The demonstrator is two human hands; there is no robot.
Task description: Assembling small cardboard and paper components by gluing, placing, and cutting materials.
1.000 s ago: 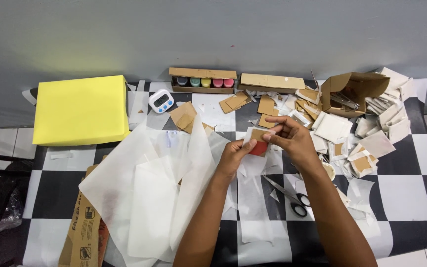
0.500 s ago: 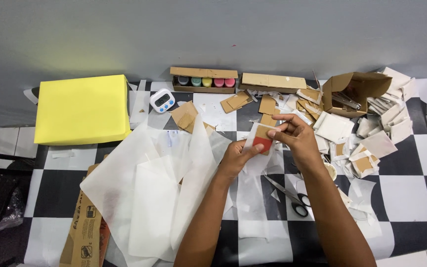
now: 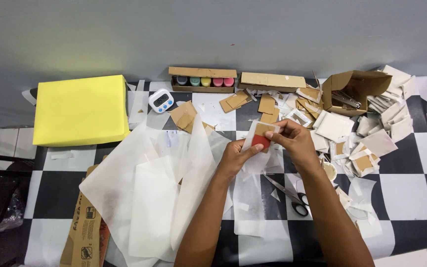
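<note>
Red-and-brown card piece (image 3: 262, 136) sits pinched between both hands, left hand (image 3: 234, 157) below, right hand (image 3: 292, 140) beside.

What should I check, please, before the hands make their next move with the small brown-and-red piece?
1. Both hands on the piece: ok, left hand and right hand pinch the small brown-and-red piece.
2. Piece lifted off the table: ok.
3. Translucent strip beside the piece aligned: cannot tell.
4. Scissors in reach: ok, lying below the right wrist.
5. Spare cardboard squares nearby: ok.
6. Checkered table uncluttered: not ok, white sheets and scraps everywhere.
</note>
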